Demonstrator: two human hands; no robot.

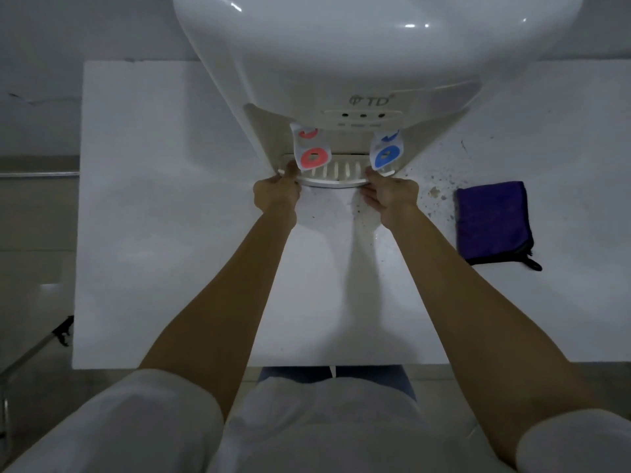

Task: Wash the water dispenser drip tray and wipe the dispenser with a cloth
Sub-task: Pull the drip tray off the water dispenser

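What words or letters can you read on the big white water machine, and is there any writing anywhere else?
"TD", after a small round logo: on the front of the white plastic water dispenser, above its three dark lights.
Tiny labels under those lights: too blurred to read.
Red round tap lever and blue round tap lever: coloured rings and tick-like marks only, no words.
Folded purple cloth on the white table: no writing visible.

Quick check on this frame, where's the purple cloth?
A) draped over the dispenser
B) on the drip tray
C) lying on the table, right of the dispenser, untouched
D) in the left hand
C: the purple cloth lies folded on the table to the right of the dispenser, while the left hand and right hand both grip the drip tray.
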